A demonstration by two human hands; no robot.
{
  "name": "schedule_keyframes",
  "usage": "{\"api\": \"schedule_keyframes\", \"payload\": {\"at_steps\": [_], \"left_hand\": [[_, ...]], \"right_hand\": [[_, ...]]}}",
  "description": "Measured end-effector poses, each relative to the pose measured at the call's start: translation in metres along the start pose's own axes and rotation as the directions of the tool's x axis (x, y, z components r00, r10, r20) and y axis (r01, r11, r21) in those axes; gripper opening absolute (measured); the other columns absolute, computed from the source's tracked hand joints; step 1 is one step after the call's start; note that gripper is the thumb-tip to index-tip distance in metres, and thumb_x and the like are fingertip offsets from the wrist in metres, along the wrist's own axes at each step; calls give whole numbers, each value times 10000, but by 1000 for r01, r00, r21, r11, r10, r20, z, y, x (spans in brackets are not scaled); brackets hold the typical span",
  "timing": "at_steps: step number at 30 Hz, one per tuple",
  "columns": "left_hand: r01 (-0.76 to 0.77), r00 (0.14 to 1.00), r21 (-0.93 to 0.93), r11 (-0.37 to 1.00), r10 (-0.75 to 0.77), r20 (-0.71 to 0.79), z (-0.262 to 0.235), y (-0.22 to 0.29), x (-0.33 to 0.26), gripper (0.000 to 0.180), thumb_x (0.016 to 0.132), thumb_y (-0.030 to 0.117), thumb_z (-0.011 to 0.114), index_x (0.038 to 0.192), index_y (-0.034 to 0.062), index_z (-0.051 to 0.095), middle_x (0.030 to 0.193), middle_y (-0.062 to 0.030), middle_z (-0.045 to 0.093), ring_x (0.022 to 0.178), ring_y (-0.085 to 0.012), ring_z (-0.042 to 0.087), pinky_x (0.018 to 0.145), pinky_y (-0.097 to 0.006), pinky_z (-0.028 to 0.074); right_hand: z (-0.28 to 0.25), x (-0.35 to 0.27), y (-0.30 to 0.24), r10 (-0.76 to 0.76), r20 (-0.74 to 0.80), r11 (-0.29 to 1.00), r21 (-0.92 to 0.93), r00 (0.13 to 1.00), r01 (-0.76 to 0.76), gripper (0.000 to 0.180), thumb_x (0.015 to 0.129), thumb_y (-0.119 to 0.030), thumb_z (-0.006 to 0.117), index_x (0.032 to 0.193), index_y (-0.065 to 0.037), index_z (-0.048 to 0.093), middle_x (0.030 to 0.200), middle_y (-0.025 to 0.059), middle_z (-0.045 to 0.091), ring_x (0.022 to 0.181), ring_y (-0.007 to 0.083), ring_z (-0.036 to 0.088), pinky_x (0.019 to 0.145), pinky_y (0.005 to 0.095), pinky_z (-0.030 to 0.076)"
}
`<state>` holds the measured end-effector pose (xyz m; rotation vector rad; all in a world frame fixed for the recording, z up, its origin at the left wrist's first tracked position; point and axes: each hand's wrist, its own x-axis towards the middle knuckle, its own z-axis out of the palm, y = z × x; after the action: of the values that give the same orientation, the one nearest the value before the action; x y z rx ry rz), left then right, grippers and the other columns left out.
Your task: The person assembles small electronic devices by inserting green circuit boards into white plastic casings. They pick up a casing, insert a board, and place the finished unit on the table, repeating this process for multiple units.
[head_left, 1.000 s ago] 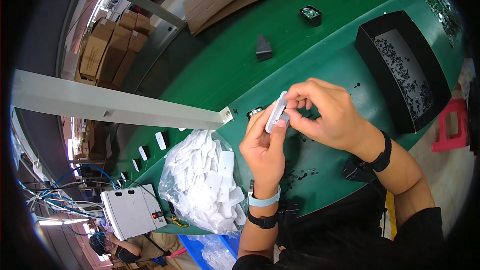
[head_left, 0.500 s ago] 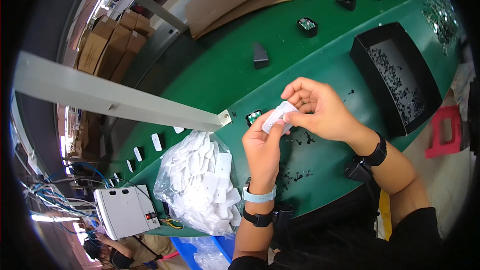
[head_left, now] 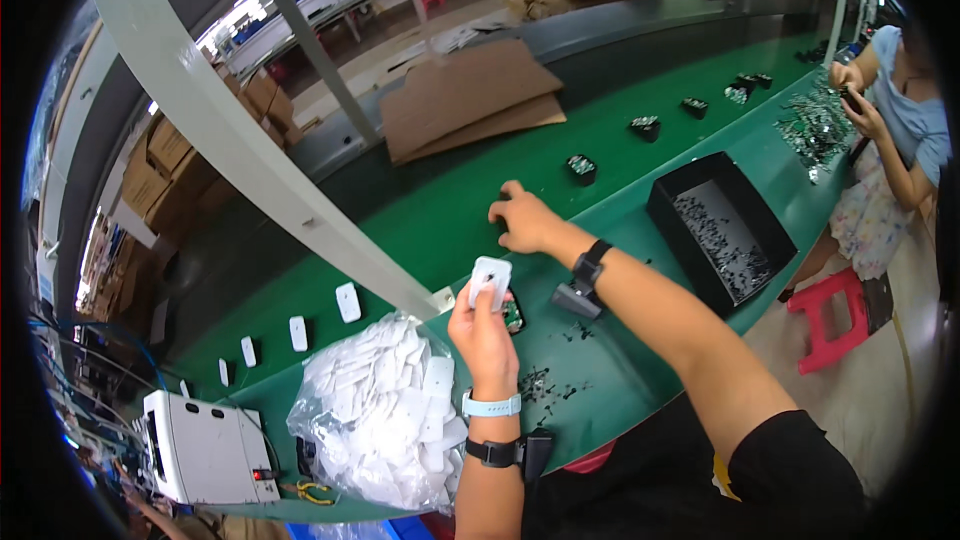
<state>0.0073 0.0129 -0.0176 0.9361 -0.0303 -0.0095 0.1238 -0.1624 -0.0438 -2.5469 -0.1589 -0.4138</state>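
My left hand (head_left: pixel 484 338) pinches a white plastic cover (head_left: pixel 491 271), thumb across its face, above the near table. Just beside those fingers lies a black housing with a green circuit board (head_left: pixel 513 314), partly hidden. Out over the green belt, my right hand (head_left: pixel 527 221) curls its fingers round a small dark housing, mostly hidden by the hand. Several black housings with boards (head_left: pixel 581 169) stand along the belt to the right. Left of my left hand, a clear bag (head_left: pixel 375 410) is heaped with white covers. Loose black screws (head_left: pixel 540 388) are scattered on the table.
A black box (head_left: pixel 722 230) of small screws stands to the right. A metal post (head_left: pixel 270 175) rises at the belt's near edge. White-covered pieces (head_left: pixel 298 333) sit on the belt at left, near a white machine (head_left: pixel 210 448). Another person (head_left: pixel 895 130) works at far right.
My right hand has left the white cover and reached out to a dark housing on the belt. My left hand keeps the cover, now raised upright. The view has swung up and right.
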Motion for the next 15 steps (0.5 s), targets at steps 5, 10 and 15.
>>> {"api": "schedule_keyframes", "payload": {"at_steps": [5, 10, 15], "left_hand": [[-38, 999, -81, 996, 35, -37, -11, 0, 6, 186, 991, 75, 574, 1133, -38, 615, 1074, -95, 657, 920, -169, 641, 797, -315, 539], [68, 997, -77, 995, -70, -33, -13, 14, 5, 178, 1010, 94, 549, 1142, -21, 585, 1002, -97, 659, 813, -183, 662, 717, -304, 558], [177, 983, -84, 981, -171, 72, -10, 9, 4, 249, 1007, 97, 543, 1213, -41, 570, 1057, -121, 667, 861, -200, 677, 731, -306, 560]], "right_hand": [[-30, -15, -25, 5, -153, 959, 282, 988, 38, 248, 675, -44, 732, 900, -84, 635, 965, 165, 568, 932, 372, 602, 806, 441, 516], [-72, -68, -37, 65, 3, 613, 789, 998, -42, 464, 886, -92, 752, 1276, -61, 501, 909, 24, 628, 815, 84, 573, 706, 265, 484], [-88, -122, -22, -2, 210, 273, 941, 978, -201, 579, 839, -10, 785, 1338, -22, 491, 1098, 63, 657, 1000, 107, 621, 886, 263, 518]]}}
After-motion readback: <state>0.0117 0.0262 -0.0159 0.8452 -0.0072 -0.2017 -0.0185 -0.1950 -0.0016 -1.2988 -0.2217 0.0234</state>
